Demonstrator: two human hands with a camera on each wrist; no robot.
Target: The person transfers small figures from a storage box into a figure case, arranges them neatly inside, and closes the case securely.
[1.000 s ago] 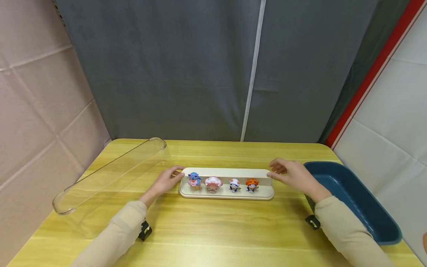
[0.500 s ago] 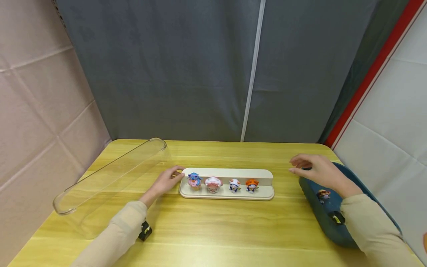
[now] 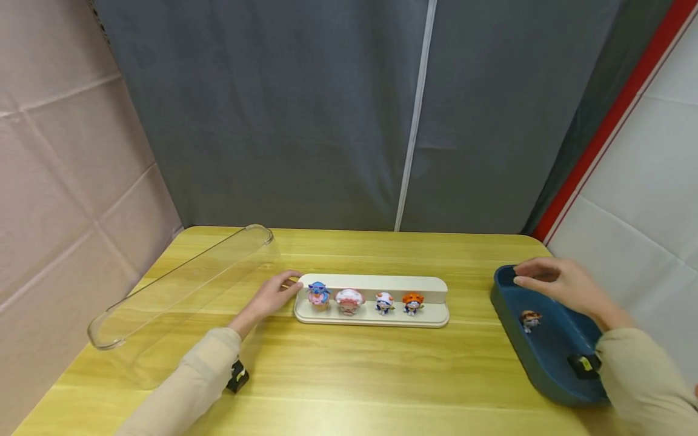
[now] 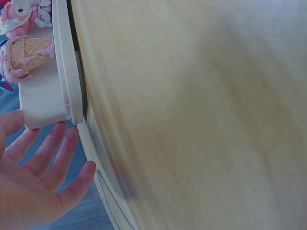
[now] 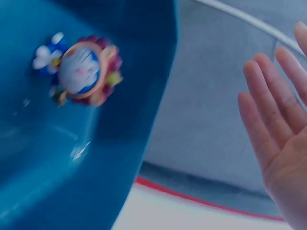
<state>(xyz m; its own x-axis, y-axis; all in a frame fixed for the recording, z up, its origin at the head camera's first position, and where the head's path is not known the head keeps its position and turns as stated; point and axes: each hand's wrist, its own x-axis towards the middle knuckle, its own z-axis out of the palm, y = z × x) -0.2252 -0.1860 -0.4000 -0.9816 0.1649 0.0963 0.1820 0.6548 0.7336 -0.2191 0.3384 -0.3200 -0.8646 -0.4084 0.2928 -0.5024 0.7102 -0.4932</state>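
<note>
My left hand (image 3: 272, 297) rests at the left end of a long cream display stand (image 3: 376, 281), its fingertips right at the edge in the left wrist view. Several small figurines stand in a row on the stand: a blue-topped one (image 3: 319, 295) on an ice-cream cone, a pink and white one (image 3: 349, 301), a white-capped one (image 3: 384, 303) and an orange-capped one (image 3: 412, 304). Over the far part of a blue basin (image 3: 523, 351) hovers my right hand (image 3: 567, 287), fingers loosely bent around nothing. A brown-topped figurine (image 3: 529, 321) lies inside the basin.
A clear arched cover (image 3: 185, 272) lies slantwise on the left of the wooden table (image 3: 349, 375). Grey curtains (image 3: 300, 121) hang behind, with a pale cloth wall (image 3: 71, 151) on the left and a white one (image 3: 649, 181) on the right.
My right hand has moved right from the stand's right end to above the basin, uncovering the figurine inside it. My left hand and the row of figurines have stayed in place.
</note>
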